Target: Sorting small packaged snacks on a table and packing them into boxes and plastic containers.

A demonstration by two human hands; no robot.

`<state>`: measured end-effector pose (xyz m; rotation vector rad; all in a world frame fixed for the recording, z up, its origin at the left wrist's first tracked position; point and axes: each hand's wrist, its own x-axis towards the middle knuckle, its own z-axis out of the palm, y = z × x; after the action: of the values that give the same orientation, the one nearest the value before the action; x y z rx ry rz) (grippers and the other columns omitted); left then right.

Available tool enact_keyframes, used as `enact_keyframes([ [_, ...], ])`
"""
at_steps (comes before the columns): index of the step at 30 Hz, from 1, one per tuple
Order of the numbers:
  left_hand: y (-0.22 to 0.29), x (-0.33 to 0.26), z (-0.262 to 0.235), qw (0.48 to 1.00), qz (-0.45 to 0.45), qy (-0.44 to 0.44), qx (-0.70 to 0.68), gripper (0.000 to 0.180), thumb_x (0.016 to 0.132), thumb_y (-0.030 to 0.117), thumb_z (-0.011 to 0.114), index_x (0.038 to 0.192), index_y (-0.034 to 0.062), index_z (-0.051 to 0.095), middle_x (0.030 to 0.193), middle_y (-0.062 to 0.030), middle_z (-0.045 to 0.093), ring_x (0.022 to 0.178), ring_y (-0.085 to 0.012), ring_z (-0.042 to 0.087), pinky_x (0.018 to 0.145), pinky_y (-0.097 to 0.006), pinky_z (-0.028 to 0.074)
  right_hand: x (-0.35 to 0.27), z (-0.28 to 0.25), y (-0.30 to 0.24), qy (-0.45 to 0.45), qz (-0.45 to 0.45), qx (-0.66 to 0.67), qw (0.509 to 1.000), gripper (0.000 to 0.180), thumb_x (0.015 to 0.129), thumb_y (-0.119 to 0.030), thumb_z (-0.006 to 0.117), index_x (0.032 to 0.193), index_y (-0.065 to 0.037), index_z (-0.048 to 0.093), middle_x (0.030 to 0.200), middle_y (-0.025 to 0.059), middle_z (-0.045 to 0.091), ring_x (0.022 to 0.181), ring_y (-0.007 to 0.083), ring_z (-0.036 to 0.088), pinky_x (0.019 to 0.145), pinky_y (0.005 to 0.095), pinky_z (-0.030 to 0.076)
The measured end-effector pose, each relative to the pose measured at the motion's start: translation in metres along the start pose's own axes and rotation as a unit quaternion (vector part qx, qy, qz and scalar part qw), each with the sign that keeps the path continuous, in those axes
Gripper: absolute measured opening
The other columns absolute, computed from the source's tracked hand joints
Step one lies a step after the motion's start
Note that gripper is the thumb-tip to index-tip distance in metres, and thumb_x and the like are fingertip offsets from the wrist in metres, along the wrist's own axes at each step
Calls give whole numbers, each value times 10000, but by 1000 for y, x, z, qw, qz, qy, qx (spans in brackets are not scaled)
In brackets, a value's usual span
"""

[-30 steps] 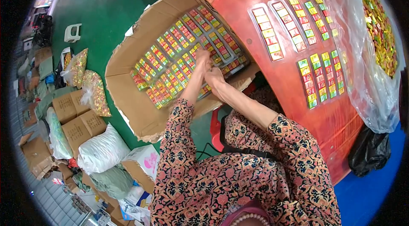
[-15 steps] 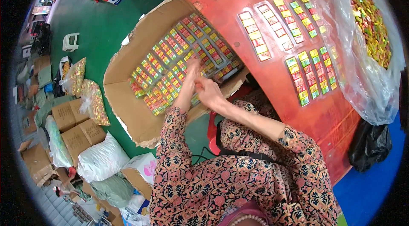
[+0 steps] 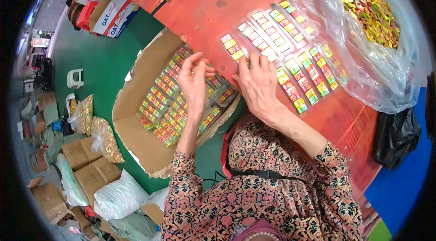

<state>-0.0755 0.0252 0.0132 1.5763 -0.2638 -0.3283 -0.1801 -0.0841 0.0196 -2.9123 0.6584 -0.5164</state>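
Note:
My left hand [image 3: 194,79] hovers over the big open carton [image 3: 136,86], fingers loosely curled and apart, with nothing visible in them. Inside the carton, clear trays filled with small red, yellow and green foil-wrapped pieces [image 3: 168,118] lie in rows. On the red table, my right hand [image 3: 261,84] lies over the near end of the leftmost clear narrow tray [image 3: 232,47], its fingers bent round it and hiding that end. Other filled trays [image 3: 295,82] sit in two rows beside and beyond this hand.
A large clear bag of loose foil-wrapped pieces [image 3: 368,9] rests at the table's far right, above a black plastic bag [image 3: 396,141]. Left on the green floor are a white stool [image 3: 75,78], filled bags [image 3: 106,139], brown cartons [image 3: 95,175] and a white sack [image 3: 120,195].
Both hands were together over the carton. My right hand has moved right onto the table tray; my left hand has lifted back a little. The whole view has shifted rightward.

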Motion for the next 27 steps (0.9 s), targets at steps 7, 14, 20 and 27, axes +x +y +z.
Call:
enact_keyframes([
  [7, 10, -1, 32, 994, -33, -92, 48, 225, 851, 70, 524, 1040, -52, 520, 787, -73, 575, 677, -126, 600, 611, -243, 517, 10, 3, -4, 36, 36, 106, 993, 288, 665, -83, 611, 933, -28, 520, 834, 116, 506, 821, 271, 501, 670, 382, 416],
  [14, 24, -7, 47, 996, -46, -72, -6, 250, 853, 66, 518, 1057, -77, 497, 897, -113, 569, 752, -147, 605, 667, -249, 512, 21, -17, 12, 92, 23, 162, 982, 312, 649, -73, 602, 941, -6, 514, 825, 137, 516, 806, 290, 511, 651, 397, 420],
  [20, 14, 8, 70, 992, -38, -114, 30, 323, 827, 76, 545, 1104, -79, 484, 967, -134, 556, 785, -153, 601, 678, -249, 506, 26, -14, 40, 60, 49, 97, 992, 321, 655, -91, 612, 947, 4, 517, 842, 150, 525, 815, 288, 517, 676, 397, 426],
  [27, 11, 13, 85, 990, -77, -112, -33, 337, 831, 70, 533, 1126, -71, 450, 961, -137, 548, 771, -162, 596, 662, -252, 503, 29, -5, 37, 10, 61, 36, 997, 452, 596, -120, 659, 1000, 28, 518, 893, 148, 501, 856, 271, 500, 690, 374, 416],
])
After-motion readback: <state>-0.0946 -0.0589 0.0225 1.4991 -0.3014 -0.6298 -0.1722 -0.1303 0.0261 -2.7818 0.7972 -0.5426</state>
